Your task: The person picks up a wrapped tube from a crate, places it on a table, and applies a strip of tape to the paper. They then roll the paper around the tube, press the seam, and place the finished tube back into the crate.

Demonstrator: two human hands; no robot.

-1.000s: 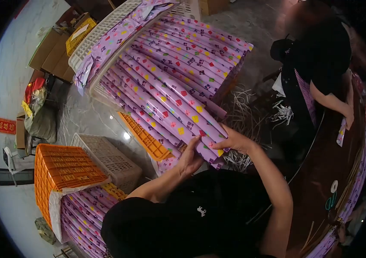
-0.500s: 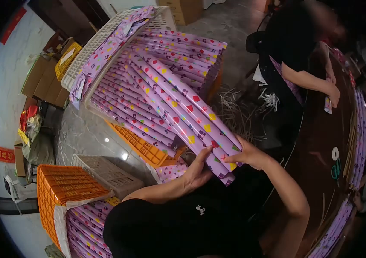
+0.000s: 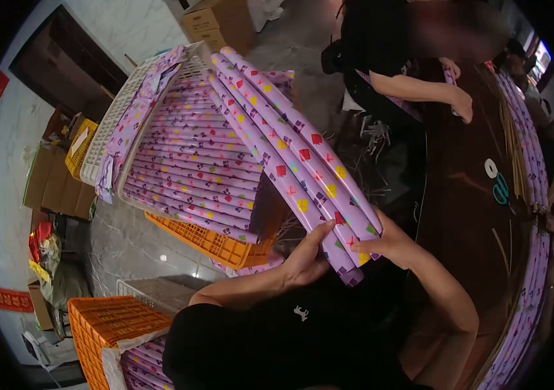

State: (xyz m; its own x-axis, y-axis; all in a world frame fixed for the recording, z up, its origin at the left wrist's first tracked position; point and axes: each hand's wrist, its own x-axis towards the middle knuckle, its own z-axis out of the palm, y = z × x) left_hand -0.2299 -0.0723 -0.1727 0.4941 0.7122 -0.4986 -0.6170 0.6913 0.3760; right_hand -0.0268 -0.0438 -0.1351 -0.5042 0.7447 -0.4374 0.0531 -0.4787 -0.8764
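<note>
Three or so purple patterned rolls [image 3: 290, 153] are held together in front of me, slanting from upper left to lower right. My left hand [image 3: 307, 257] grips their near end from the left, thumb on top. On the right side of that same end, my right hand [image 3: 391, 240] is wrapped round the rolls, its thumb across them. Beyond them, many similar rolls [image 3: 192, 153] lie stacked in a white basket [image 3: 105, 140], with a folded patterned sheet [image 3: 137, 123] over its rim. The undersides of the held rolls are hidden.
An orange crate [image 3: 209, 244] is under the white basket. Another orange basket [image 3: 111, 318] stands lower left, beside a grey crate [image 3: 160, 292]. To the right is a dark table [image 3: 446, 214] with scissors [image 3: 501, 189] and a white tape roll [image 3: 491, 168]. A co-worker's arm [image 3: 413, 89] reaches over it.
The held rolls have swung right, away from the stack in the white basket, still in both my hands. My view has shifted, and the co-worker's arms appear further left.
</note>
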